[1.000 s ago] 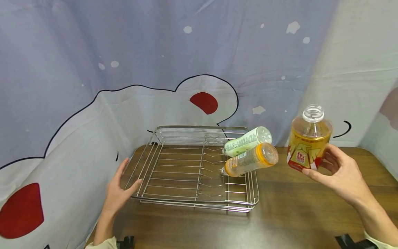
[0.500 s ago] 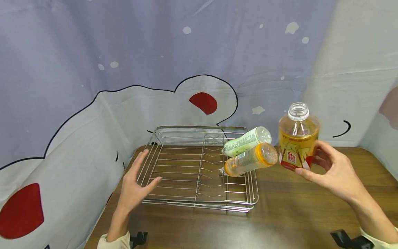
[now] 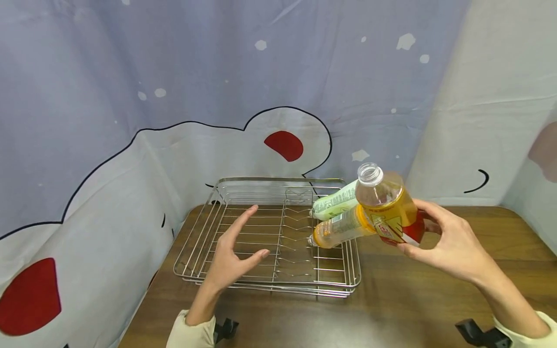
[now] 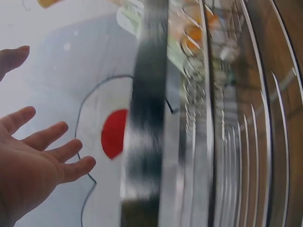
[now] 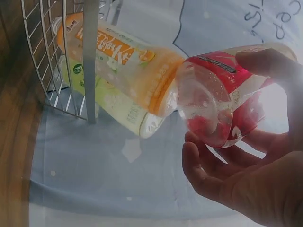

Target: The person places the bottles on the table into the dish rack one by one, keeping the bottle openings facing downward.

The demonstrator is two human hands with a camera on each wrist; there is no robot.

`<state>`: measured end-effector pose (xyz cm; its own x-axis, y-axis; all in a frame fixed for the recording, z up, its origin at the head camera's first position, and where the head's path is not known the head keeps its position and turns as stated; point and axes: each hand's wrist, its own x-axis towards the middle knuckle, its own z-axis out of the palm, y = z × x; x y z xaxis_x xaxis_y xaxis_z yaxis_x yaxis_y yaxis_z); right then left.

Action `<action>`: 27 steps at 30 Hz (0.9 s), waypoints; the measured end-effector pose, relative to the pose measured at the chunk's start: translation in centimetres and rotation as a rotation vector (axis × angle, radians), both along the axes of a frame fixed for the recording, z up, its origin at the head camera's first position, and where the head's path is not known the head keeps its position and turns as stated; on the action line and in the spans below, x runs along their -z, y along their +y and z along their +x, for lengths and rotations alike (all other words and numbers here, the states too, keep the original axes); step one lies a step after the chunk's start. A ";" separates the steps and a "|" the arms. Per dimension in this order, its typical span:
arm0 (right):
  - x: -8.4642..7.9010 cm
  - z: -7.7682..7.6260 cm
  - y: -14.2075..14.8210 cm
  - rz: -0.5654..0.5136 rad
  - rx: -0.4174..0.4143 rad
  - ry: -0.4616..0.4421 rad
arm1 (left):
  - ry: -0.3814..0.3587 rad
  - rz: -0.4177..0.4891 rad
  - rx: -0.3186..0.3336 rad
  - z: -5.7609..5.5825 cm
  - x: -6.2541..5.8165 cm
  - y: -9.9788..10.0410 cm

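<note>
In the head view my right hand (image 3: 448,241) grips a plastic bottle (image 3: 388,210) with a yellow and red label near its base. The bottle has no cap and its neck tilts to the left. My left hand (image 3: 235,253) hovers over the left part of the wire dish rack (image 3: 256,282), thumb and fingers spread, holding nothing. Two more bottles lean neck-down in the rack's right side: an orange-labelled bottle (image 3: 341,228) in front and a green-labelled bottle (image 3: 335,203) behind it. The held bottle overlaps the ends of both in the head view.
The rack stands on a brown wooden table (image 3: 391,299). Behind and to the left hangs a printed curtain (image 3: 196,63). A row of wavy wire dividers (image 3: 296,239) runs through the rack, left of the two leaning bottles.
My right hand has carried the bottle leftward toward the rack and tipped its neck to the left. My left hand has moved right, from the rack's left edge to over its wires.
</note>
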<state>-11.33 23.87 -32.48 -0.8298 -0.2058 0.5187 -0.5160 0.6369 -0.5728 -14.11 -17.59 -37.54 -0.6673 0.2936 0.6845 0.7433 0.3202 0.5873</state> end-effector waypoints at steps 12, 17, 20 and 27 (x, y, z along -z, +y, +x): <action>-0.8 0.2 -0.8 0.184 0.054 0.131 | 0.018 0.030 0.143 0.4 -1.8 2.9; -1.0 0.2 -1.0 0.217 0.046 0.200 | 0.026 0.033 0.177 0.5 -2.0 3.7; -1.2 0.3 -1.2 0.237 0.040 0.233 | 0.036 0.039 0.210 0.6 -2.2 4.2; -2.0 0.9 -1.7 0.289 0.029 0.243 | 0.068 0.055 0.266 0.8 -2.6 5.3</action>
<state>-10.48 22.19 -30.53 -0.6971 -0.3510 0.6252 -0.5943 0.7706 -0.2301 -13.30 -12.28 -34.94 -0.5240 0.4138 0.7445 0.8351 0.0780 0.5445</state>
